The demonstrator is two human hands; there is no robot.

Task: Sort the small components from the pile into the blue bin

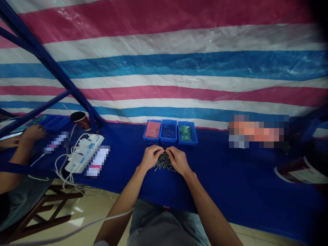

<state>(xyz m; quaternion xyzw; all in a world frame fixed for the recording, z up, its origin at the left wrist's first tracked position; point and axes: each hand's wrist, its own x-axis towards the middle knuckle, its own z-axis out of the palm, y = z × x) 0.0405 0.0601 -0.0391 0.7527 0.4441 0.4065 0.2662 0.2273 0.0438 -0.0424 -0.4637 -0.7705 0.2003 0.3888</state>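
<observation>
Both forearms reach forward, the left hand (151, 158) and right hand (178, 160) curled knuckles-up, fingertips meeting just above a pile of pins (164, 163) on blue cloth (230, 177). Whether they pinch any pin is hidden. Three blue bins (168, 140) sit just beyond the pile.

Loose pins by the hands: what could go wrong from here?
The left hand and right hand are cupped over the loose metal pins, so a slip could scatter them across the blue table cover. The blue trays sit side by side, so a pin might land in the wrong one.
</observation>
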